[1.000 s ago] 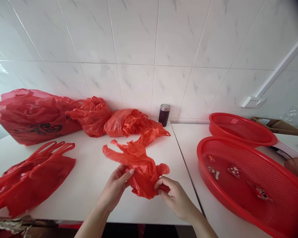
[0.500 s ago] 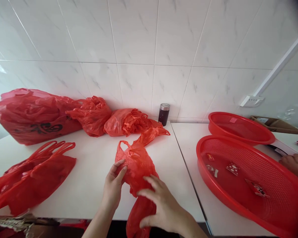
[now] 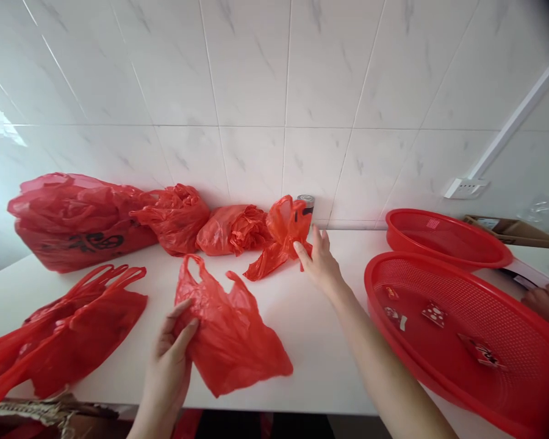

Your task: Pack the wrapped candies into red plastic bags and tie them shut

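Note:
My left hand (image 3: 171,341) pinches a thin red plastic carrier bag (image 3: 235,341) near its left edge, thumb in front. The bag spreads above the white table, handle loops toward the back. Stretched out to the back, my right hand (image 3: 319,259) has its thumb and fingers apart. Just beyond its fingertips is a crumpled orange-red plastic bag (image 3: 289,222), puffed upward; whether they touch I cannot tell. It partly hides a dark bottle (image 3: 306,201) with a metal lid. A flat red bag piece (image 3: 264,262) lies under it.
Stuffed red bags (image 3: 82,228) line the wall at left; another red bag (image 3: 86,329) lies in front. Two red plastic baskets (image 3: 375,274) stand at right, the nearer holding several small packets. Another person's hand (image 3: 546,305) is at the far right, near a cardboard box (image 3: 507,228).
My right hand has moved from the near bag to the back, by the bottle. A crumpled bag now stands puffed there. My left hand has moved left, its bag now spread out.

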Demonstrator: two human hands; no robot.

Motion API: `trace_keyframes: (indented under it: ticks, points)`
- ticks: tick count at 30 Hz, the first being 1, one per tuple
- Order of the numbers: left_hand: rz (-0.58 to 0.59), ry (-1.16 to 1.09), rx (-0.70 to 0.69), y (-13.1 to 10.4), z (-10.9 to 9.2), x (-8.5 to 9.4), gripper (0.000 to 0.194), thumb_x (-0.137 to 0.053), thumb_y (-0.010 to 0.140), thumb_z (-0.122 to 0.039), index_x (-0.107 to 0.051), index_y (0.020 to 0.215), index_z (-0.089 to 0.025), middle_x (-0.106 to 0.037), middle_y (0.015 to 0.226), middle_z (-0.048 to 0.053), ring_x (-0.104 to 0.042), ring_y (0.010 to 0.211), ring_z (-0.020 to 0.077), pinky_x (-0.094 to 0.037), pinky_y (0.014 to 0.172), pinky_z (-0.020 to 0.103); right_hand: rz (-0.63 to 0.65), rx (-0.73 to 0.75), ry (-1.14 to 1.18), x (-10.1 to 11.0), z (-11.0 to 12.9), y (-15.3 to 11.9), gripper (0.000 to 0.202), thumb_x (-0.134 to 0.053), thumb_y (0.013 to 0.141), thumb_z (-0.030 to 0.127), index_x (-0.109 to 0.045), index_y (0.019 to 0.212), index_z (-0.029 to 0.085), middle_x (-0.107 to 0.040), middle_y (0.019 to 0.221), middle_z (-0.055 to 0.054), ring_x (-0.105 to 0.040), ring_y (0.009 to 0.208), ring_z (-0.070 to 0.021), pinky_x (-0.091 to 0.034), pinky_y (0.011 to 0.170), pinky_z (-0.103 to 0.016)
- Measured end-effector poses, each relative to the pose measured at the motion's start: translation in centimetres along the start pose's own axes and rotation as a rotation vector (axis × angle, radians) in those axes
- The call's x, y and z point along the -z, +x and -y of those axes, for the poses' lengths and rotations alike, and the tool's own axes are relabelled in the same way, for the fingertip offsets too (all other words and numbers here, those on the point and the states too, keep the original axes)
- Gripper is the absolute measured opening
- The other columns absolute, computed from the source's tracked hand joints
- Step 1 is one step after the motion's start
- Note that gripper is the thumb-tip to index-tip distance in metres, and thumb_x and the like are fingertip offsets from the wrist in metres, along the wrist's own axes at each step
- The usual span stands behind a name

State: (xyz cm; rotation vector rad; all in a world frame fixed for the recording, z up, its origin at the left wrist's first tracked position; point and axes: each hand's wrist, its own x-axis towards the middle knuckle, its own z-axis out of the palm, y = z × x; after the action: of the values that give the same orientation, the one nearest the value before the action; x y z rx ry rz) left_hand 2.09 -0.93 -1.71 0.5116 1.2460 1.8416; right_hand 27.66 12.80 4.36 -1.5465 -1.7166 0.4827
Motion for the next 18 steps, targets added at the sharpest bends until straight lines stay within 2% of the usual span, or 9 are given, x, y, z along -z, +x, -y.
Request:
trace_keyframes:
  ticks: [1,4,7,9,12,13,14,15,18]
  points:
    - [0.041,0.018,0.010,-0.5,0.2,-0.3,0.052,-0.082,0.061,-0.028,-0.066,0.111,-0.027,-0.067,0.086,-0.002,-0.061,0.072,0.0089,-0.051,0.065,0.014,0.029,0.078,0.000,-0.3,1.1,-0.4,0.072,-0.043,0.089,0.058,-0.024,0.147,0.021,-0.019,0.154,-0.018,-0.037,0.133,-0.0341,-0.037,0.102,-0.054]
    - [0.147,0.063,0.033,-1.5,0.4,-1.2,0.049,-0.080,0.066,-0.030,-0.063,0.112,-0.028,-0.067,0.090,-0.002,-0.061,0.077,0.0105,-0.050,0.069,0.016,0.164,0.451,0.109,-1.6,3.3,-3.9,0.040,-0.048,0.092,0.045,-0.053,0.125,0.023,-0.047,0.138,-0.010,-0.040,0.132,-0.0228,-0.034,0.108,-0.042]
    - [0.228,0.045,0.092,-2.1,0.3,-1.7,0.043,-0.080,0.065,-0.028,-0.064,0.105,-0.028,-0.066,0.086,-0.002,-0.059,0.074,0.0113,-0.049,0.066,0.017,0.214,0.603,0.097,-3.1,3.4,-7.2,0.016,-0.053,0.090,0.026,-0.065,0.101,0.024,-0.053,0.130,-0.006,-0.048,0.123,-0.0199,-0.039,0.103,-0.039]
    - [0.288,0.022,0.135,-2.2,0.2,-1.6,0.037,-0.080,0.064,-0.026,-0.064,0.098,-0.028,-0.065,0.080,-0.003,-0.058,0.068,0.0112,-0.048,0.062,0.018,0.280,0.562,-0.045,-3.7,2.3,-7.9,0.015,-0.057,0.085,0.021,-0.068,0.095,0.024,-0.054,0.129,-0.008,-0.052,0.118,-0.0240,-0.042,0.098,-0.042]
    - [0.384,0.056,0.122,-1.2,0.3,-0.2,0.021,-0.077,0.067,-0.028,-0.065,0.084,-0.027,-0.063,0.075,-0.003,-0.055,0.062,0.0113,-0.045,0.059,0.020,0.607,0.391,-0.253,-3.6,-0.2,-7.5,0.018,-0.066,0.074,0.019,-0.072,0.090,0.025,-0.067,0.107,-0.008,-0.063,0.096,-0.0266,-0.050,0.081,-0.039]
    - [0.407,0.104,0.089,-0.5,0.4,0.5,0.016,-0.076,0.069,-0.029,-0.064,0.079,-0.025,-0.063,0.074,-0.002,-0.053,0.062,0.0117,-0.045,0.058,0.021,0.671,0.330,-0.279,-3.3,-1.1,-7.3,0.020,-0.064,0.074,0.017,-0.073,0.090,0.025,-0.070,0.098,-0.007,-0.066,0.088,-0.0255,-0.050,0.076,-0.037]
    - [0.413,0.177,0.041,0.2,0.4,1.3,0.013,-0.075,0.070,-0.030,-0.065,0.076,-0.024,-0.062,0.074,-0.002,-0.053,0.063,0.0125,-0.044,0.058,0.021,0.673,0.279,-0.282,-2.9,-1.8,-7.1,0.024,-0.060,0.075,0.014,-0.073,0.092,0.025,-0.071,0.091,-0.005,-0.067,0.084,-0.0242,-0.051,0.073,-0.035]
    - [0.392,0.264,-0.019,1.0,0.3,2.1,0.012,-0.074,0.069,-0.030,-0.065,0.073,-0.023,-0.063,0.074,-0.001,-0.053,0.066,0.0137,-0.044,0.059,0.022,0.616,0.238,-0.268,-2.3,-2.4,-7.0,0.029,-0.055,0.077,0.012,-0.072,0.096,0.025,-0.072,0.090,-0.005,-0.067,0.083,-0.0231,-0.051,0.073,-0.034]
    - [0.160,0.459,-0.203,2.3,-0.7,3.7,0.012,-0.072,0.069,-0.033,-0.066,0.071,-0.023,-0.065,0.083,0.001,-0.059,0.087,0.0199,-0.046,0.077,0.027,0.331,0.172,-0.190,-0.5,-3.0,-7.0,0.041,-0.045,0.083,0.012,-0.065,0.117,0.024,-0.070,0.102,-0.006,-0.067,0.085,-0.0207,-0.052,0.077,-0.034]
